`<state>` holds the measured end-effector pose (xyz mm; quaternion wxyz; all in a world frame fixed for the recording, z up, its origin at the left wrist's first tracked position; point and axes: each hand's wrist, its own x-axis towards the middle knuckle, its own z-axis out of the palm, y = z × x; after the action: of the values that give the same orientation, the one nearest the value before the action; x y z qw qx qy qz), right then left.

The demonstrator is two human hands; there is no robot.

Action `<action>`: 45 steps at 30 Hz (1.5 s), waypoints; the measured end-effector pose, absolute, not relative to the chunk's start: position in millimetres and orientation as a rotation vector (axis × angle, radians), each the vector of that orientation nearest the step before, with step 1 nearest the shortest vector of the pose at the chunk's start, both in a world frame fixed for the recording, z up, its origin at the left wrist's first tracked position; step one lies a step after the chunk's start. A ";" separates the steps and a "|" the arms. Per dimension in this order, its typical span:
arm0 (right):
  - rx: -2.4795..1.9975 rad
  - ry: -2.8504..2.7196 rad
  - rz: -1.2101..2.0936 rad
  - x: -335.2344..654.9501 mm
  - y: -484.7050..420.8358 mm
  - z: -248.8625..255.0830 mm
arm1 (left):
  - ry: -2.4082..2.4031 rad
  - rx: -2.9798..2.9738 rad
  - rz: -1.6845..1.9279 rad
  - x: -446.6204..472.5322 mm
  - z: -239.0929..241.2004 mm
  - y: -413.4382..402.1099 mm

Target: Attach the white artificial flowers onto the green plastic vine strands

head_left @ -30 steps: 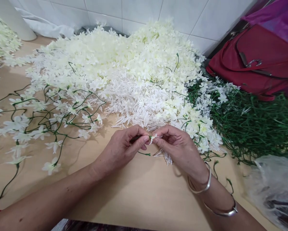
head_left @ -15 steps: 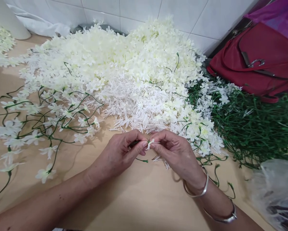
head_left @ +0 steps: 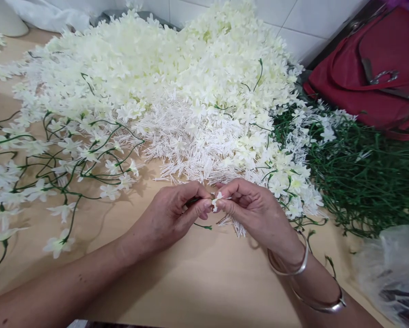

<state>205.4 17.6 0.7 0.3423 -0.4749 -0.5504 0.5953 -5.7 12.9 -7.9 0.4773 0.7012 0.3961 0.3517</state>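
My left hand (head_left: pixel 179 209) is closed in a pinch at the base of a small white artificial flower (head_left: pixel 216 201); its fingertips mostly hide the green stem there. From the other side my right hand (head_left: pixel 255 212) pinches the same flower, with a thin white stamen thread poking out past its thumb. The two hands nearly touch, fingertip to fingertip. Just below them a green stem tip (head_left: pixel 204 227) shows on the table; whether it belongs to the held stem I cannot tell. Behind the hands lies a heap of white stamens (head_left: pixel 191 146).
A big mound of cream petals (head_left: pixel 150 64) fills the back. Stemmed white flowers (head_left: pixel 59 243) spread over the left of the table (head_left: pixel 177 282). Green stems (head_left: pixel 371 182) pile up at right, below a red bag (head_left: pixel 348 68). A clear plastic bag (head_left: pixel 389 259) lies at the right edge.
The view has tipped down slightly, so the heaps sit higher. Between my fingertips the white flower shows a little more fully; both hands keep their pinch.
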 end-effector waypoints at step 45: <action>-1.143 -1.496 1.535 215.7 23.6 -4.0 | 0.965 1.760 0.881 -2.8 -9.7 12.2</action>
<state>215.7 23.6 -4.0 0.3487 -0.4411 -0.5772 0.5922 -2.8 12.2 -9.7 0.4572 0.7142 0.3915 0.3573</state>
